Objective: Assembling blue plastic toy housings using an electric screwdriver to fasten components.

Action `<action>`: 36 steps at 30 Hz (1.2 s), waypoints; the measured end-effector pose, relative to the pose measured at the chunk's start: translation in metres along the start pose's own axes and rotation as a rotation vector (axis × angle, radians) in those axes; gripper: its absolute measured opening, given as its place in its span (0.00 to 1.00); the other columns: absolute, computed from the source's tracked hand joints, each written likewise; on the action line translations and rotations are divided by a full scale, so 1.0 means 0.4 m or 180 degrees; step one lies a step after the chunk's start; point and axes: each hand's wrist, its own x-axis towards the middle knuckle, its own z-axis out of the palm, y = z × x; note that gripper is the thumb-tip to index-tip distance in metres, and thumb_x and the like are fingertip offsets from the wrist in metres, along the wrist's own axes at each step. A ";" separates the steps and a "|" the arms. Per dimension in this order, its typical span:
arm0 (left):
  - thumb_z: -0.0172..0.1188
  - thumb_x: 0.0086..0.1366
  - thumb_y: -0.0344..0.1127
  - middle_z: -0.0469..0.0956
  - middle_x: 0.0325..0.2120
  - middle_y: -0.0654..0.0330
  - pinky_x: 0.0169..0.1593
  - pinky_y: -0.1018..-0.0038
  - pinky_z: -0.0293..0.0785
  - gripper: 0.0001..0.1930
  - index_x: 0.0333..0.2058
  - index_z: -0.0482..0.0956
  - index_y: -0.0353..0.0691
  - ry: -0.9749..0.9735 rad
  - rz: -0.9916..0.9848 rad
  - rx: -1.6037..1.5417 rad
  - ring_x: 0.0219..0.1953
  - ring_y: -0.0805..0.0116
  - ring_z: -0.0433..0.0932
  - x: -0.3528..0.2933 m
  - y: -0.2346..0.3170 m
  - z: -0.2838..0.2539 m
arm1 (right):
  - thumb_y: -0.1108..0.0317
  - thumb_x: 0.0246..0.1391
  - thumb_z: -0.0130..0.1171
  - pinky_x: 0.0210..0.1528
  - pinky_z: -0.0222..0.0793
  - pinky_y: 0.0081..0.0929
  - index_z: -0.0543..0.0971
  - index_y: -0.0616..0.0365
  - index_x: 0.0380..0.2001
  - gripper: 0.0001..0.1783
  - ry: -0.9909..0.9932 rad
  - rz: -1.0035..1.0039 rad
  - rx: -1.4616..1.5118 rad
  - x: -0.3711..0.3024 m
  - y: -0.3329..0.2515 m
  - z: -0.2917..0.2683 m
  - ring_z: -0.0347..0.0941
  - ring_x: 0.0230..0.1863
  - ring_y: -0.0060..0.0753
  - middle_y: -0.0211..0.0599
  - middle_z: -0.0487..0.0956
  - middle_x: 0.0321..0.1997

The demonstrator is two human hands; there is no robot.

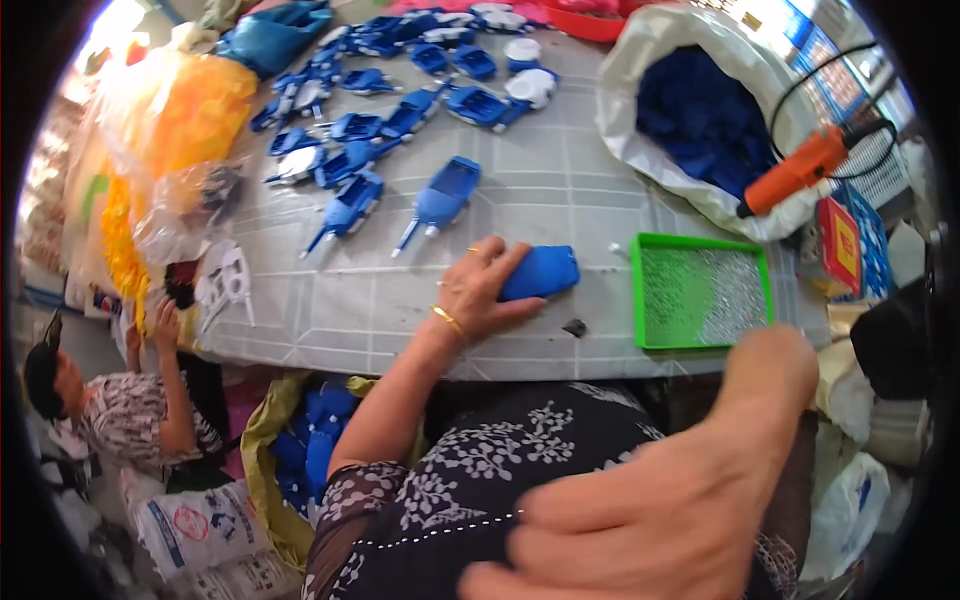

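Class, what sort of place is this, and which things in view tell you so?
Probably a small assembly workshop: many alike blue plastic parts lie in a cluster, a green tray holds lots of small silvery pieces, and a corded orange tool is at the right.

Blue casing (548,272) on grey tabletop (590,190)

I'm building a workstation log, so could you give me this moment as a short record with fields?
Left hand: the left hand grips a blue plastic casing on the table
Right hand: the right hand is blurred, in front of the lap; whether it holds anything cannot be told
Tray: green tray of small shiny metal pieces, right of the casing
Tool: orange power screwdriver, beyond the tray
Sack: white sack of dark blue pieces
Other casings: blue handled casings, beyond the left hand
Co-worker: another person, at left
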 end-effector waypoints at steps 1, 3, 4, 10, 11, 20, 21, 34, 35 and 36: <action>0.76 0.53 0.53 0.75 0.44 0.48 0.50 0.56 0.78 0.36 0.58 0.78 0.43 0.0004 0.0000 0.0019 0.47 0.46 0.79 -0.004 -0.005 0.005 | 0.61 0.57 0.63 0.35 0.69 0.23 0.83 0.60 0.49 0.19 0.0098 0.0054 0.0654 -0.012 0.007 -0.006 0.68 0.25 0.24 0.30 0.73 0.27; 0.76 0.53 0.54 0.75 0.44 0.47 0.50 0.55 0.77 0.37 0.58 0.77 0.43 -0.0073 0.0004 -0.0126 0.47 0.44 0.79 0.001 -0.009 0.003 | 0.62 0.53 0.68 0.31 0.66 0.24 0.83 0.62 0.48 0.22 -0.0966 0.2463 0.1984 0.061 -0.059 -0.092 0.71 0.25 0.25 0.32 0.77 0.30; 0.76 0.53 0.54 0.75 0.44 0.47 0.50 0.55 0.77 0.37 0.58 0.78 0.43 0.0043 -0.0023 -0.0037 0.47 0.44 0.79 -0.015 -0.024 0.007 | 0.62 0.54 0.68 0.30 0.65 0.25 0.82 0.63 0.48 0.21 -0.0091 0.1653 0.1917 0.019 -0.051 0.008 0.70 0.24 0.25 0.31 0.77 0.30; 0.76 0.53 0.52 0.75 0.45 0.47 0.49 0.56 0.77 0.36 0.57 0.78 0.42 -0.0012 0.0106 -0.0113 0.47 0.43 0.78 0.011 -0.006 0.005 | 0.68 0.52 0.66 0.29 0.62 0.28 0.81 0.63 0.58 0.29 -0.0745 0.0255 0.0992 -0.002 0.009 -0.053 0.66 0.23 0.23 0.27 0.75 0.33; 0.76 0.53 0.52 0.75 0.45 0.47 0.49 0.56 0.77 0.36 0.57 0.77 0.42 0.0042 0.0132 -0.0071 0.47 0.44 0.78 0.010 0.000 0.015 | 0.67 0.52 0.64 0.29 0.61 0.28 0.81 0.63 0.58 0.28 0.0029 0.0569 0.1153 -0.024 -0.003 0.000 0.64 0.23 0.24 0.27 0.73 0.30; 0.76 0.52 0.50 0.76 0.45 0.52 0.49 0.56 0.77 0.36 0.58 0.77 0.44 -0.0029 -0.0043 0.0127 0.48 0.48 0.78 0.001 -0.005 0.013 | 0.61 0.62 0.60 0.32 0.72 0.23 0.84 0.47 0.31 0.08 -0.0151 0.1121 0.1143 -0.241 -0.048 -0.103 0.75 0.28 0.23 0.31 0.85 0.40; 0.76 0.51 0.50 0.76 0.45 0.52 0.49 0.56 0.77 0.36 0.58 0.77 0.44 -0.0006 -0.0017 0.0149 0.49 0.48 0.78 -0.004 -0.010 0.014 | 0.60 0.63 0.58 0.30 0.72 0.24 0.82 0.47 0.29 0.10 -0.0148 0.1826 0.0918 -0.256 -0.094 -0.125 0.74 0.27 0.23 0.30 0.85 0.39; 0.78 0.47 0.45 0.77 0.44 0.50 0.47 0.58 0.78 0.36 0.56 0.79 0.40 0.0148 0.0212 0.0053 0.45 0.47 0.79 0.019 -0.004 0.023 | 0.63 0.59 0.71 0.50 0.73 0.25 0.72 0.61 0.62 0.31 0.3041 0.4772 -0.0840 -0.747 0.070 -0.002 0.80 0.46 0.27 0.33 0.80 0.51; 0.78 0.47 0.45 0.77 0.44 0.50 0.47 0.58 0.78 0.36 0.56 0.80 0.40 0.0139 0.0188 0.0051 0.44 0.47 0.80 0.023 -0.002 0.025 | 0.63 0.61 0.70 0.46 0.74 0.24 0.74 0.61 0.60 0.28 0.3262 0.4792 -0.0640 -0.738 0.090 -0.008 0.80 0.42 0.26 0.32 0.81 0.46; 0.78 0.47 0.45 0.77 0.44 0.50 0.47 0.58 0.78 0.36 0.56 0.80 0.40 0.0133 0.0207 0.0075 0.45 0.47 0.80 0.026 -0.001 0.024 | 0.63 0.62 0.68 0.43 0.75 0.23 0.75 0.60 0.57 0.24 0.3490 0.4799 -0.0443 -0.732 0.107 -0.009 0.80 0.37 0.24 0.30 0.81 0.41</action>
